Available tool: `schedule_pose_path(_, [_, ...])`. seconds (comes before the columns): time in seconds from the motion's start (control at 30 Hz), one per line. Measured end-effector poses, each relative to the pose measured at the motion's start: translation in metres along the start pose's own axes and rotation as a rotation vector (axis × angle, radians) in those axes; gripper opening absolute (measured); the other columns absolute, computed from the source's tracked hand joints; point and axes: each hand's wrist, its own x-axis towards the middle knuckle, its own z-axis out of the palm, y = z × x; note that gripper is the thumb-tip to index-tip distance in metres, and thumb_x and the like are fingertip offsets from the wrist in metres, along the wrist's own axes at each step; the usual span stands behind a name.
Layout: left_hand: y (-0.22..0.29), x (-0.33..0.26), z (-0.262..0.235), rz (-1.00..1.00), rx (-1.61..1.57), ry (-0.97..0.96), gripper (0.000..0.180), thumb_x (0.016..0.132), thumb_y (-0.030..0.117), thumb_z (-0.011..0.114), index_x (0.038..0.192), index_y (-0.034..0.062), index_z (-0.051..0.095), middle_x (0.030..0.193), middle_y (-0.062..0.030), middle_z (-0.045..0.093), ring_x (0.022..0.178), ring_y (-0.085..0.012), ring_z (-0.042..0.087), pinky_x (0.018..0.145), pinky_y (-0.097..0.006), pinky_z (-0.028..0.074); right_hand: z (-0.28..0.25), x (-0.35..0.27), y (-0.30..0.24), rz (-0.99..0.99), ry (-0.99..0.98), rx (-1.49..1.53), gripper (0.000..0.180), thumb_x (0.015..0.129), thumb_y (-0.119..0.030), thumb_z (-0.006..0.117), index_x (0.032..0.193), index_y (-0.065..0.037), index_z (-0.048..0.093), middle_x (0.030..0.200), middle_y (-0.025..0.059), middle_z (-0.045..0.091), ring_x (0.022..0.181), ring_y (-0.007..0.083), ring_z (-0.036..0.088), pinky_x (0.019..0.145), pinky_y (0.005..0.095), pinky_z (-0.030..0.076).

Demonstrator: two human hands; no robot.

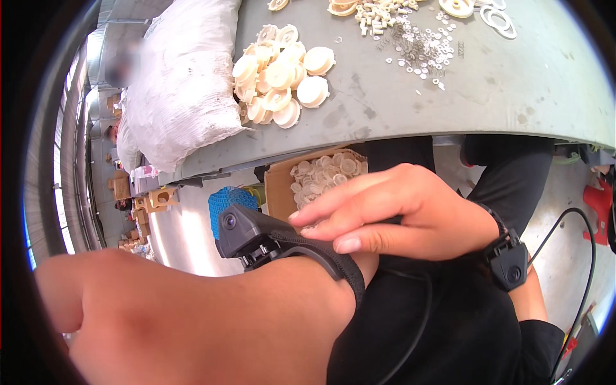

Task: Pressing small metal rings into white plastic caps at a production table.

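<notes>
My left hand (122, 308) is held up close at the lower left, back of the hand showing. Most of its fingers are cut off or hidden at the rim. Around that wrist goes a black strap (330, 253) carrying a small black camera (247, 228). My right hand (410, 212) reaches over from the right with fingers stretched out. Its fingertips and thumb rest on or against the strap, and nothing shows between them. A second black camera (507, 264) is strapped to the right wrist.
Beyond my hands a grey table (385, 106) bears a pile of cream plastic caps (279, 74), metal springs (417, 45) with white washers, and a white woven sack (183, 77). Below its edge stands a cardboard box (279, 186) of translucent caps. A black cable (590, 231) loops at right.
</notes>
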Motion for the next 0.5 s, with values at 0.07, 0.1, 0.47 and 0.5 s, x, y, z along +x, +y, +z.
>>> schedule_pose_path(0.07, [-0.002,-0.003,0.009,0.05,0.117,0.043,0.022,0.075,0.01,0.05,0.054,0.0126,0.043,0.043,-0.0021,0.042,0.039,-0.0146,0.043,0.036,-0.028,0.034,0.007,-0.002,-0.006,-0.011,-0.022,-0.099,0.025,0.08,-0.009,0.059,0.103,0.0,0.061,0.105,0.015,0.062,0.098,0.033,0.058,0.083,0.0358,0.047])
schedule_pose_path(0.1, [-0.002,-0.004,0.015,0.098,0.224,0.086,0.02,0.076,0.009,0.05,0.057,0.0115,0.044,0.044,-0.0033,0.044,0.039,-0.0151,0.045,0.036,-0.029,0.036,0.009,-0.003,-0.01,-0.022,-0.035,-0.202,0.028,0.079,-0.007,0.057,0.106,0.0,0.059,0.106,0.0157,0.061,0.097,0.0349,0.057,0.083,0.0366,0.047])
schedule_pose_path(0.47, [0.011,-0.004,0.024,0.302,0.639,0.14,0.01,0.081,0.004,0.048,0.072,0.006,0.046,0.052,-0.009,0.051,0.042,-0.0178,0.05,0.039,-0.03,0.044,0.001,-0.011,-0.019,0.14,-0.216,-0.193,0.07,0.075,0.001,0.05,0.138,0.0,0.02,0.13,0.0213,0.041,0.118,0.0334,0.043,0.099,0.0377,0.035])
schedule_pose_path(0.5, [0.014,-0.005,0.024,0.314,0.66,0.133,0.009,0.081,0.004,0.048,0.073,0.0057,0.046,0.053,-0.0093,0.051,0.042,-0.0179,0.05,0.039,-0.029,0.044,0.0,-0.009,-0.02,0.097,-0.255,-0.319,0.07,0.074,0.001,0.049,0.138,0.0,0.02,0.131,0.0209,0.04,0.12,0.0331,0.042,0.1,0.0382,0.034])
